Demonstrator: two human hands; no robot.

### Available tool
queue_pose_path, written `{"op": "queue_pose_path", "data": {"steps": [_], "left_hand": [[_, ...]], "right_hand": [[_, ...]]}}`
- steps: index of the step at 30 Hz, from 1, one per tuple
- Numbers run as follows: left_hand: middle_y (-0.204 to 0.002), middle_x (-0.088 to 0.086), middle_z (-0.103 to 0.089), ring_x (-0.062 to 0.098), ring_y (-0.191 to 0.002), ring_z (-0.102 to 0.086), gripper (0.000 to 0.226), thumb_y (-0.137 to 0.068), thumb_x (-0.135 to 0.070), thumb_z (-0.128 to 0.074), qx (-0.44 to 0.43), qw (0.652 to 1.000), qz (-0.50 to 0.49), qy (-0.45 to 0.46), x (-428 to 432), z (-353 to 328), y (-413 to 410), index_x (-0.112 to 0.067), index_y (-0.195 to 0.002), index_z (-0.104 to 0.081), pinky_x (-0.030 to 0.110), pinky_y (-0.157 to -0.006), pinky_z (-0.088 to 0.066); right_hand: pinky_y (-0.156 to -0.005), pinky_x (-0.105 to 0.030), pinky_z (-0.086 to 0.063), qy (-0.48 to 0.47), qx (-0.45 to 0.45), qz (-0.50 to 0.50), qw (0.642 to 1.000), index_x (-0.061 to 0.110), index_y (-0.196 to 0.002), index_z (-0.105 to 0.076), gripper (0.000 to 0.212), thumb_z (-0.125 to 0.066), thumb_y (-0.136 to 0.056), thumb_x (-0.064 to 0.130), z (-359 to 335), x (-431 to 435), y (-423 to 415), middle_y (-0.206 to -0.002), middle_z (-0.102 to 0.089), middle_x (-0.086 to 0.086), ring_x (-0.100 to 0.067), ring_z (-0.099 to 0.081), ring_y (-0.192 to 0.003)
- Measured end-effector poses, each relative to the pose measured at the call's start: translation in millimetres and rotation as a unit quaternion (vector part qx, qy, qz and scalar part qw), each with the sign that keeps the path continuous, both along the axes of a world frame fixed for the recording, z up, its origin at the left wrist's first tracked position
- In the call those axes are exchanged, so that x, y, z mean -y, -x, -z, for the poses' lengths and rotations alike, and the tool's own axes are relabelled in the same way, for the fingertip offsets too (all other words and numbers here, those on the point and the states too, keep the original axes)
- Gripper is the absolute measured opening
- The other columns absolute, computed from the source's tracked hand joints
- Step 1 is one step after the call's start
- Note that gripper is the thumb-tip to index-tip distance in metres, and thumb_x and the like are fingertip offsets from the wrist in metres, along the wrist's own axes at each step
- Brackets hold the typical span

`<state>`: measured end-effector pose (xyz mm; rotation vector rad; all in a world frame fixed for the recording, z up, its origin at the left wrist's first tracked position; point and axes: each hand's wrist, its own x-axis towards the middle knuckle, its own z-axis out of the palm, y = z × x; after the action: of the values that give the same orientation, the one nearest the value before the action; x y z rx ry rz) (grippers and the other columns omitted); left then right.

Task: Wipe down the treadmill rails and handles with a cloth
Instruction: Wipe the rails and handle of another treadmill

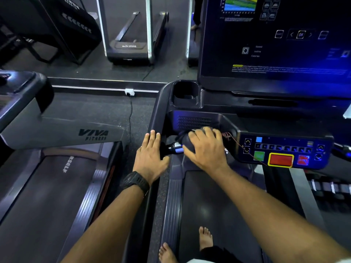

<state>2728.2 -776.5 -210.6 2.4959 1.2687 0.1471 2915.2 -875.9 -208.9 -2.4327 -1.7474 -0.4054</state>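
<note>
Right hand [206, 149] grips 1 cloth [187, 142]; left hand [150, 158] touches 1 rail [159, 111].

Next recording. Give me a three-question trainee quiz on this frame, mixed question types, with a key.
1. True or false: the left hand holds the cloth.
2. Which wrist wears the watch? A) left B) right
3. Fill in: the right hand grips the cloth against the treadmill's ____.

Key: 1 false, it lies flat and holds nothing; 2 A; 3 handle.
</note>
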Motion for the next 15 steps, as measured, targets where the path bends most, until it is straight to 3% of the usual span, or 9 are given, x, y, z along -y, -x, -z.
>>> {"op": "queue_pose_path", "data": {"steps": [1,5,6,11,15], "left_hand": [[-0.168,0.004,-0.005,0.020,-0.155,-0.001,0.090,-0.082,-0.041,-0.050,-0.001,1.000,0.001,0.000,0,0,0,-0.013,-0.159,-0.015,0.044,-0.122,-0.024],[-0.168,0.005,-0.007,0.020,-0.155,-0.002,0.093,-0.076,-0.046,-0.042,0.002,1.000,-0.001,0.000,0,-1,0,-0.013,-0.159,-0.017,0.043,-0.122,-0.024],[-0.168,0.004,-0.007,0.020,-0.155,-0.001,0.093,-0.075,-0.046,-0.042,0.002,1.000,-0.002,0.000,1,-2,-1,-0.013,-0.159,-0.017,0.043,-0.122,-0.024],[-0.168,0.004,-0.005,0.019,-0.155,0.001,0.093,-0.076,-0.044,-0.042,0.002,1.000,0.000,0.003,3,-5,0,-0.013,-0.159,-0.015,0.042,-0.123,-0.022],[-0.168,0.004,-0.005,0.019,-0.155,0.000,0.091,-0.079,-0.044,-0.045,-0.002,1.000,0.002,-0.003,2,-5,1,-0.013,-0.159,-0.016,0.042,-0.123,-0.022]], "right_hand": [[-0.089,-0.048,-0.044,-0.014,0.015,-0.014,1.000,0.014,-0.107,-0.068,0.050,-0.053,-0.090,0.058,6,8,0,-0.101,-0.066,-0.004,-0.030,-0.060,-0.102],[-0.070,-0.040,-0.046,0.049,-0.005,0.008,0.999,0.018,-0.087,-0.069,0.045,-0.047,-0.084,0.058,-21,-30,-19,-0.083,-0.067,-0.003,-0.030,-0.062,-0.083],[-0.070,-0.039,-0.045,0.069,-0.008,0.033,0.997,0.019,-0.089,-0.069,0.045,-0.046,-0.085,0.058,-25,-34,-18,-0.085,-0.067,-0.002,-0.029,-0.062,-0.085],[-0.087,-0.049,-0.044,-0.014,-0.005,0.038,0.999,0.017,-0.098,-0.069,0.041,-0.056,-0.084,0.054,0,7,-1,-0.095,-0.066,-0.001,-0.029,-0.059,-0.097],[-0.074,-0.041,-0.046,0.082,-0.037,0.030,0.995,0.020,-0.093,-0.070,0.048,-0.046,-0.085,0.060,-29,-28,-22,-0.091,-0.069,-0.002,-0.029,-0.062,-0.092]]}}
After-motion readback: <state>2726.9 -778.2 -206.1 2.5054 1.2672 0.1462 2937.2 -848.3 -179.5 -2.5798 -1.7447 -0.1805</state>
